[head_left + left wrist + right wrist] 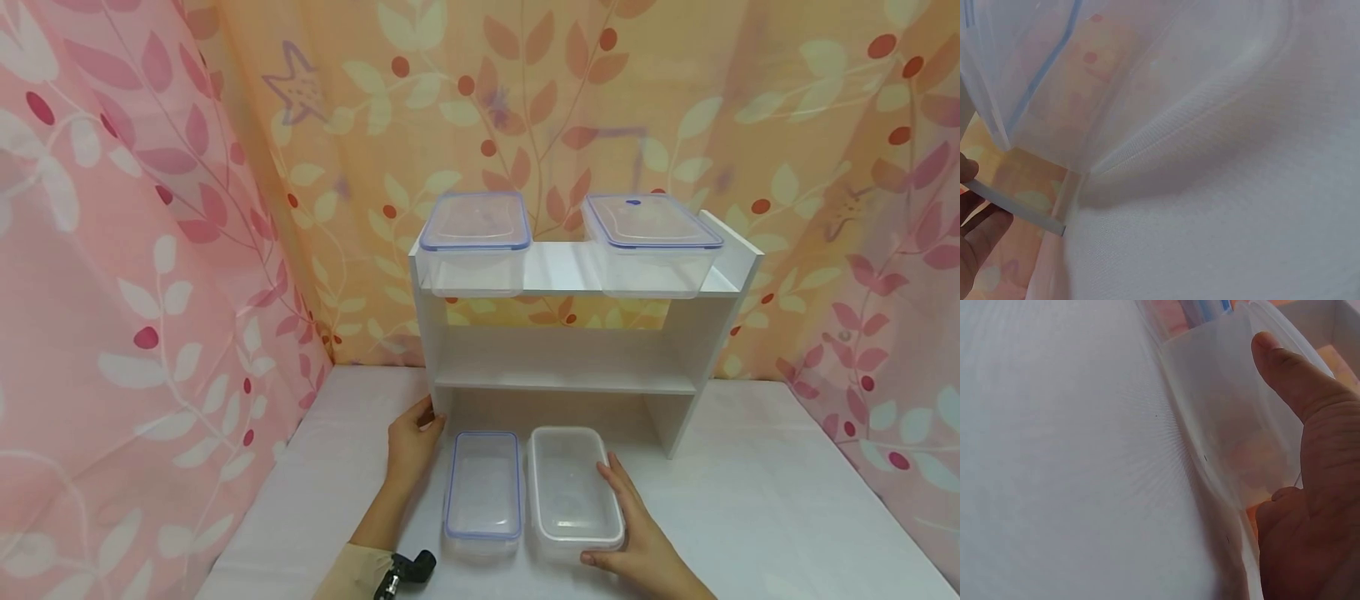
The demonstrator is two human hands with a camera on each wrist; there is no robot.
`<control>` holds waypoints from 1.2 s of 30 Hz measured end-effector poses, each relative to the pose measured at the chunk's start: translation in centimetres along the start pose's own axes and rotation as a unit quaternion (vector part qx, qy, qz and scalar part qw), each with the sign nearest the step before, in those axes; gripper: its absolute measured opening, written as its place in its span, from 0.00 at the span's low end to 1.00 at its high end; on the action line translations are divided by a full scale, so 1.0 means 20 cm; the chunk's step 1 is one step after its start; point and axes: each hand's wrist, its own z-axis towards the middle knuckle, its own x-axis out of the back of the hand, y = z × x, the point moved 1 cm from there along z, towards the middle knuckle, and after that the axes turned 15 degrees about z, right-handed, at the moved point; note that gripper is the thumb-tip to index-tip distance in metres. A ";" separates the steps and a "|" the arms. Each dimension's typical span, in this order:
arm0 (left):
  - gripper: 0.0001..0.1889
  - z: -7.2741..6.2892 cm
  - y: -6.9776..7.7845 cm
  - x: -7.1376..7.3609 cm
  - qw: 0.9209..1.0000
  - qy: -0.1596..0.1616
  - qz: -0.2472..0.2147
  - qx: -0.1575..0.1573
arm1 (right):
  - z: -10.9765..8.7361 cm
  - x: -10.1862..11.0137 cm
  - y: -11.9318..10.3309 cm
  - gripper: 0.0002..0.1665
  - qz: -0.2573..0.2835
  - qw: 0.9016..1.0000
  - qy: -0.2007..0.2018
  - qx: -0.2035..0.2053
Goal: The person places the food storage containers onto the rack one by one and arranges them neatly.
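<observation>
Head view: a clear box (574, 487) with a whitish rim is seen on the white table (750, 508), just in front of the shelf (570, 333), and it's held by the right hand (637, 533), fingers curled along its right side and near corner. The left hand (412, 442) is pressed against the shelf's left leg; its finger curl can't be made out. A blue-rimmed box (483, 483) sits beside the held one. Both look empty. Two lidded boxes (475, 242) (651, 243) are parked up top. The wrist views are mostly blurred plastic.
</observation>
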 end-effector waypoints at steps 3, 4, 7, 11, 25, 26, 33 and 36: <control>0.21 0.00 0.00 0.00 1.000 0.000 -0.002 0.001 | 0.00 0.01 -0.01 0.73 -0.013 1.000 0.005 -0.008; 0.21 0.00 0.00 0.00 1.000 0.000 -0.003 0.001 | 0.00 0.01 -0.01 0.73 -0.017 1.000 0.005 -0.011; 0.21 0.00 0.00 0.00 1.000 0.000 -0.004 0.000 | 0.00 0.01 -0.02 0.72 -0.012 1.000 0.002 -0.009; 0.21 0.00 0.00 0.00 1.000 0.000 -0.001 -0.002 | 0.01 0.02 -0.02 0.70 0.009 1.000 0.005 0.007; 0.21 0.01 0.00 -0.01 1.000 0.007 0.013 -0.001 | 0.02 0.04 -0.01 0.71 0.058 0.998 0.008 0.018; 0.21 0.01 0.00 -0.01 1.000 0.007 0.015 -0.001 | 0.02 0.04 -0.01 0.71 0.060 0.998 0.008 0.018; 0.21 0.00 0.00 0.00 1.000 0.004 0.015 0.002 | 0.01 0.04 -0.02 0.70 0.080 0.996 0.006 0.025; 0.21 0.00 0.00 0.00 1.000 0.003 0.015 0.003 | 0.01 0.04 -0.03 0.69 0.079 0.996 0.004 0.029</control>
